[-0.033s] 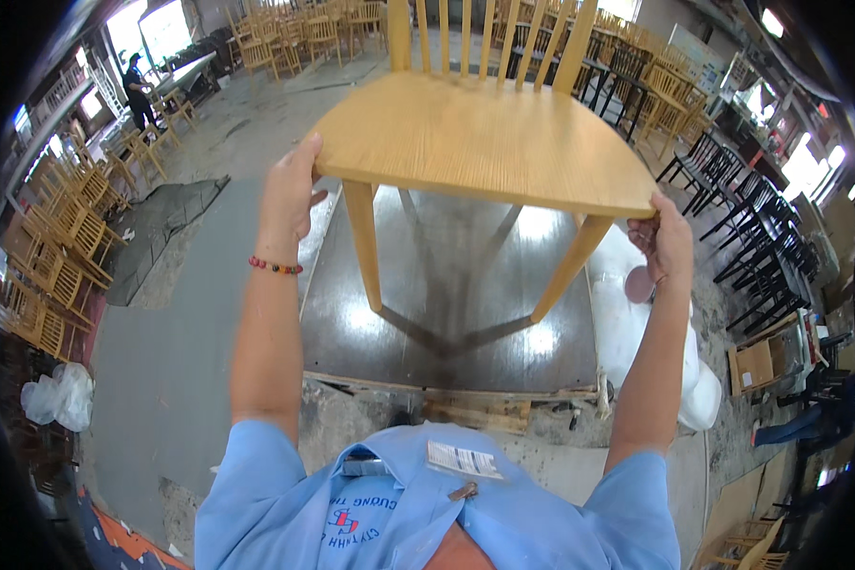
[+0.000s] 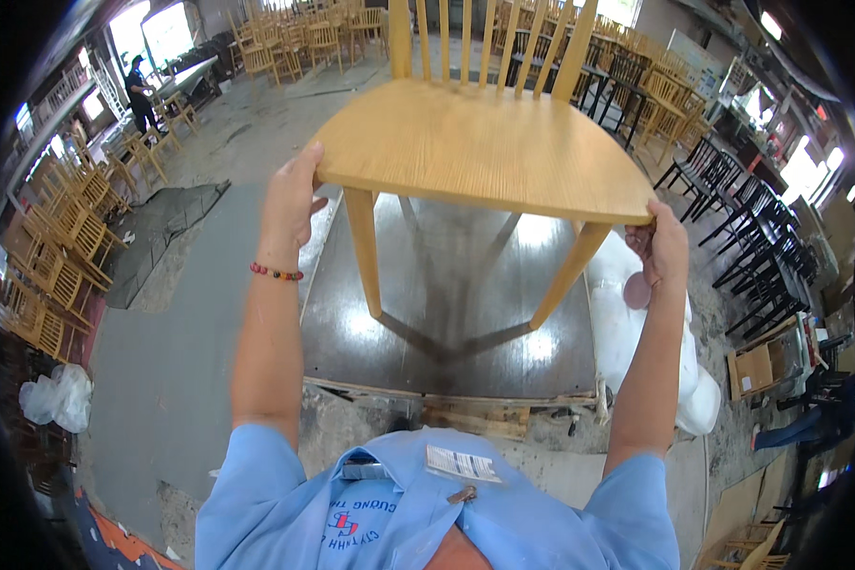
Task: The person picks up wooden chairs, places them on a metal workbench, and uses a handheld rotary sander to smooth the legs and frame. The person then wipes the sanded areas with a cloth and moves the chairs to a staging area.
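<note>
A light wooden chair (image 2: pixel 475 142) with a slatted back stands upright before me, its seat corners toward me. Its front legs reach down to a dark, shiny board (image 2: pixel 446 356) on a low platform. My left hand (image 2: pixel 294 195), below a beaded bracelet, grips the seat's left corner, with some fingers hidden under or behind the edge. The right front corner is held by my right hand (image 2: pixel 663 247), its fingers curled under the seat. The rear legs are mostly hidden by the seat.
White wrapped bundles (image 2: pixel 627 323) lie right of the board. Black chairs (image 2: pixel 760 228) line the right side; wooden chairs (image 2: pixel 66 228) are stacked at left. A dark sheet (image 2: pixel 166 242) lies on the floor. One person (image 2: pixel 138 95) stands far left, another (image 2: pixel 817 418) at far right.
The chair and my hands sit very slightly lower in the picture, along with much of the background. Both hands keep their hold on the seat corners.
</note>
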`<state>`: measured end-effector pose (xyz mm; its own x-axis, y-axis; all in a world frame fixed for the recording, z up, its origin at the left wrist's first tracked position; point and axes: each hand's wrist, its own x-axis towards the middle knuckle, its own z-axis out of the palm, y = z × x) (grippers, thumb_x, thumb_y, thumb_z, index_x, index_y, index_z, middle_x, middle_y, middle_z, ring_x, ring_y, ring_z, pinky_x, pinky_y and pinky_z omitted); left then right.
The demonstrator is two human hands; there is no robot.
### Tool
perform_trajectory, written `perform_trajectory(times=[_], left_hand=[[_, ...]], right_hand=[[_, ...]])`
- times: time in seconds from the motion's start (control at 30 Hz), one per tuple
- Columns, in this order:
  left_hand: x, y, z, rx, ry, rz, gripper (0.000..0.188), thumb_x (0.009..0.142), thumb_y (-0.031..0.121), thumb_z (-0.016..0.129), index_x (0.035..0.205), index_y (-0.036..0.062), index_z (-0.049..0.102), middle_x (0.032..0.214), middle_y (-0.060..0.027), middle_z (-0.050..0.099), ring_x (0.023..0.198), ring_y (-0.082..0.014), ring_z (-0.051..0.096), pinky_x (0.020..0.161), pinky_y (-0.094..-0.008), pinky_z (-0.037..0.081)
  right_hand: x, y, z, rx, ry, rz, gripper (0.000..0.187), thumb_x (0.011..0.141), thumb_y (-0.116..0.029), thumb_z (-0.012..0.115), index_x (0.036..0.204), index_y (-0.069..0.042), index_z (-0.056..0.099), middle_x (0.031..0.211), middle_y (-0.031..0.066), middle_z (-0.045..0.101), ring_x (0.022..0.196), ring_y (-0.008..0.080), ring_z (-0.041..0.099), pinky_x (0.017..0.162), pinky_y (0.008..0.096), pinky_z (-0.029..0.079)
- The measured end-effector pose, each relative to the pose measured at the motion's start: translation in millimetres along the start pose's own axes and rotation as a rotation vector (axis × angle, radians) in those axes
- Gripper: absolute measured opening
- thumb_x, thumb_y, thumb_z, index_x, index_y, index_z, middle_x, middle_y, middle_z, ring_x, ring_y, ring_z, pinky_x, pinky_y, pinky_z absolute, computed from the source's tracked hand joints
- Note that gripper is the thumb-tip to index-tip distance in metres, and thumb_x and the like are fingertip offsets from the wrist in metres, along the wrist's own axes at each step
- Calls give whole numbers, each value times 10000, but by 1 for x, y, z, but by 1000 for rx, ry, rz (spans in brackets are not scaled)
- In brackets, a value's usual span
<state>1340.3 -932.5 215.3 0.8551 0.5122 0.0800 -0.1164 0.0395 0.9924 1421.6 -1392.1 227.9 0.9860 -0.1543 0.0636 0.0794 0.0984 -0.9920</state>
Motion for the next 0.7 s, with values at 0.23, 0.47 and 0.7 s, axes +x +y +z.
perform_trajectory(times=[0.23,0.47,0.7], left_hand=[[-5,13,-7,-6,-26,-1,578,898,520,577,1240,54,580,1190,-79,578,1147,-233,518,951,-504,377],[-2,14,-30,65,-11,75,480,897,503,591,1099,69,630,1026,-24,591,945,-151,521,790,-387,443],[-4,4,-3,83,43,294,398,884,360,634,987,-23,665,888,-36,637,831,-127,546,734,-280,449]], right_hand=[[4,-11,6,59,-57,-31,225,915,-292,583,933,-71,620,731,27,617,633,114,595,580,264,479],[-6,2,14,81,49,4,574,913,-613,537,1001,-52,621,799,39,639,638,135,579,589,276,487],[12,19,-47,88,86,39,913,838,-807,419,1306,-28,510,1242,126,590,1005,229,530,890,365,403]])
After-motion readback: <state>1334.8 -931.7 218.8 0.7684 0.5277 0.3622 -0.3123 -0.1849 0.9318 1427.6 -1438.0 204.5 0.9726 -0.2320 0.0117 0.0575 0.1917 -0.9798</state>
